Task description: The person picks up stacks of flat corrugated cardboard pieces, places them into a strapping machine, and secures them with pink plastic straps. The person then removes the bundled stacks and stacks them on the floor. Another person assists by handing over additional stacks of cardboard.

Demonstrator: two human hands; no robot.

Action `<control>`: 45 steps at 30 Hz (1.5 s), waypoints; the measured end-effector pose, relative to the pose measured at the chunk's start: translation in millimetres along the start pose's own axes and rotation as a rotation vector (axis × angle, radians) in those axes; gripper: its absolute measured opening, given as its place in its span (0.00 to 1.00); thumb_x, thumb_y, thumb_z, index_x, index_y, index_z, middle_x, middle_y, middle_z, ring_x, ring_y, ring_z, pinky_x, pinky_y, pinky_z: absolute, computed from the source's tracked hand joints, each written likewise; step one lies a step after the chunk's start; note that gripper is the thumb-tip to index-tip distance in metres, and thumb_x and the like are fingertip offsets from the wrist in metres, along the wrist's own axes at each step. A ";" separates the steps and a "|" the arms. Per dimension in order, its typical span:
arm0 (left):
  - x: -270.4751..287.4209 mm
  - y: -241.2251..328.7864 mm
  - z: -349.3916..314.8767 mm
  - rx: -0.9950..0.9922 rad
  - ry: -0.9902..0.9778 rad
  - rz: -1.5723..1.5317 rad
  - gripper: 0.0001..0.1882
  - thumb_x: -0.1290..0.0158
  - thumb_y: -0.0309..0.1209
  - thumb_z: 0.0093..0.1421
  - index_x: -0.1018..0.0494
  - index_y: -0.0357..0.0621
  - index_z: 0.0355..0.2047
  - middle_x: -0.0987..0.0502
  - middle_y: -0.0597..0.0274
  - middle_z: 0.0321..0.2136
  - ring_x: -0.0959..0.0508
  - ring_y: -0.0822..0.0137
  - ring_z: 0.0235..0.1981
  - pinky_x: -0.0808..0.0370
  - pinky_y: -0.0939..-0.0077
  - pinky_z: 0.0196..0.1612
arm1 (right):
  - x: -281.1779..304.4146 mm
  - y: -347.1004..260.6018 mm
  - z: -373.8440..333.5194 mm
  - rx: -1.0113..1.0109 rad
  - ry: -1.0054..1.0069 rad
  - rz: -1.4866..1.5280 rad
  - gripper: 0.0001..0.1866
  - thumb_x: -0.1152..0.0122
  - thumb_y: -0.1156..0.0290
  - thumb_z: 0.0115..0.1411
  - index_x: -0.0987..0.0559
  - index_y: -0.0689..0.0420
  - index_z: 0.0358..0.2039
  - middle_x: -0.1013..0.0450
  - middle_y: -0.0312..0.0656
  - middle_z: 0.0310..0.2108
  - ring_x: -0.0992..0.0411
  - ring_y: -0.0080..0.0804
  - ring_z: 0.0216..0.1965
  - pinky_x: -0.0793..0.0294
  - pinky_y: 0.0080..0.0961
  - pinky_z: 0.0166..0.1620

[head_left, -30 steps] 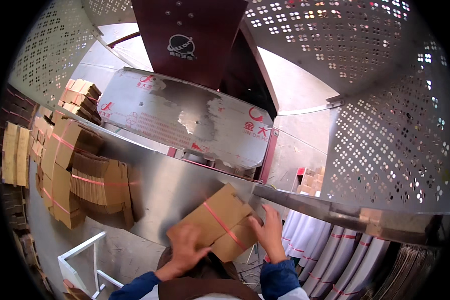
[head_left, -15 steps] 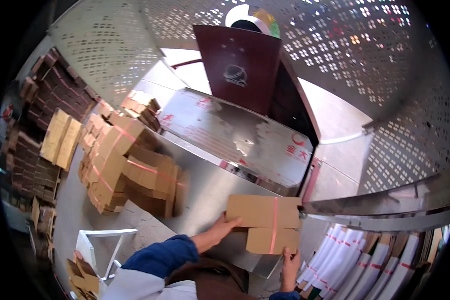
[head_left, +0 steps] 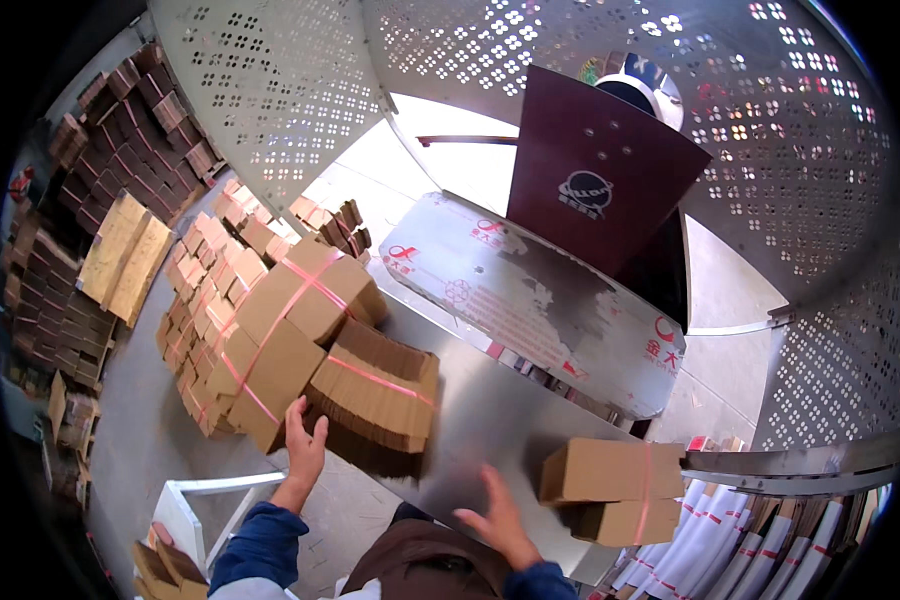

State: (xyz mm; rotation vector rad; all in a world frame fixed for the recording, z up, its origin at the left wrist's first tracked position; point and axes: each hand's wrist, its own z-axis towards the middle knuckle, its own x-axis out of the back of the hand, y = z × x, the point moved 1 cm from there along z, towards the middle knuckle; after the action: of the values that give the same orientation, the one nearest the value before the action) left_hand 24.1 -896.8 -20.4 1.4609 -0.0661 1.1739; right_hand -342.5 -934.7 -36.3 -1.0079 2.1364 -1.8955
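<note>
Our right hand [head_left: 500, 520] and left hand [head_left: 306, 452], fingers apart, are now free of the lower-right bundle [head_left: 608, 472], the left beside the stack [head_left: 378, 385] left of centre

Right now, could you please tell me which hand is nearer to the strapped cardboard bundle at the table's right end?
The right hand: it is just left of the bundle, apart from it; the left hand is farther left, beside another strapped cardboard stack.
</note>
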 end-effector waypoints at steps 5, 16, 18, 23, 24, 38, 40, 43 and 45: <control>-6.3 7.1 26.4 -0.061 -0.131 0.037 0.29 0.44 0.31 0.58 0.38 0.32 0.57 0.34 0.48 0.51 0.29 0.53 0.49 0.31 0.65 0.54 | -79.9 6.9 96.6 0.025 -0.046 0.156 0.66 0.21 0.52 0.40 0.55 0.64 0.68 0.48 0.56 0.67 0.48 0.46 0.68 0.47 0.35 0.67; -41.0 -34.1 10.3 0.065 -0.108 -0.330 0.54 0.35 0.50 0.50 0.51 0.28 0.64 0.39 0.39 0.60 0.39 0.49 0.63 0.44 0.63 0.65 | -72.8 6.5 134.4 -0.001 0.135 0.487 0.63 0.43 0.28 0.48 0.59 0.55 0.71 0.56 0.53 0.70 0.54 0.46 0.70 0.49 0.44 0.65; -49.5 -40.7 10.9 0.109 -0.105 -0.375 0.53 0.33 0.52 0.47 0.46 0.30 0.62 0.35 0.45 0.55 0.35 0.52 0.59 0.41 0.64 0.63 | -61.8 -3.2 143.3 0.055 0.083 0.426 0.59 0.39 0.33 0.49 0.53 0.55 0.70 0.53 0.52 0.69 0.51 0.46 0.69 0.46 0.43 0.65; -36.8 -19.5 30.0 0.102 -0.152 -0.443 0.54 0.28 0.47 0.39 0.42 0.34 0.60 0.32 0.52 0.52 0.32 0.56 0.54 0.39 0.66 0.61 | -39.1 -6.6 140.2 0.136 0.278 0.142 0.48 0.26 0.49 0.43 0.36 0.59 0.60 0.41 0.49 0.60 0.39 0.46 0.60 0.37 0.37 0.60; -35.1 -5.0 34.8 0.002 -0.133 -0.372 0.55 0.28 0.48 0.38 0.43 0.33 0.60 0.32 0.52 0.53 0.31 0.56 0.54 0.38 0.66 0.61 | -35.1 -13.9 136.6 0.142 0.292 0.145 0.46 0.24 0.52 0.41 0.34 0.59 0.57 0.39 0.49 0.57 0.37 0.45 0.57 0.35 0.36 0.59; -64.1 8.2 82.5 0.043 -0.402 -0.504 0.28 0.37 0.29 0.48 0.36 0.41 0.48 0.31 0.62 0.38 0.29 0.68 0.41 0.30 0.72 0.47 | 6.6 -21.0 170.5 0.086 0.177 0.280 0.31 0.22 0.62 0.40 0.29 0.56 0.42 0.35 0.39 0.40 0.34 0.33 0.40 0.31 0.27 0.44; -72.4 11.7 76.7 0.094 -0.360 -0.609 0.26 0.38 0.28 0.50 0.37 0.43 0.47 0.34 0.66 0.39 0.31 0.72 0.40 0.32 0.76 0.47 | 10.9 -27.3 176.5 0.057 0.142 0.271 0.29 0.22 0.62 0.40 0.29 0.56 0.40 0.37 0.38 0.38 0.35 0.32 0.38 0.31 0.27 0.43; -83.2 12.7 76.1 0.034 -0.368 -0.658 0.25 0.38 0.27 0.49 0.37 0.44 0.44 0.36 0.65 0.40 0.33 0.73 0.39 0.32 0.77 0.46 | 13.8 -18.9 180.2 0.162 0.170 0.201 0.27 0.23 0.63 0.41 0.30 0.56 0.36 0.38 0.38 0.36 0.36 0.31 0.36 0.32 0.26 0.42; -83.3 14.5 78.0 0.028 -0.374 -0.624 0.25 0.37 0.28 0.48 0.38 0.44 0.43 0.38 0.65 0.40 0.34 0.72 0.39 0.33 0.77 0.45 | 11.7 -14.9 180.9 0.188 0.181 0.201 0.26 0.23 0.63 0.42 0.31 0.56 0.35 0.38 0.38 0.36 0.36 0.32 0.36 0.32 0.26 0.42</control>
State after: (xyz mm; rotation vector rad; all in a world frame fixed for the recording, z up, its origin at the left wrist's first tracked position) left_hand 21.1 -1008.1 -49.3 1.5543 0.1429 0.3942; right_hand -256.2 -1093.4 -57.2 -0.5841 2.0109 -2.1062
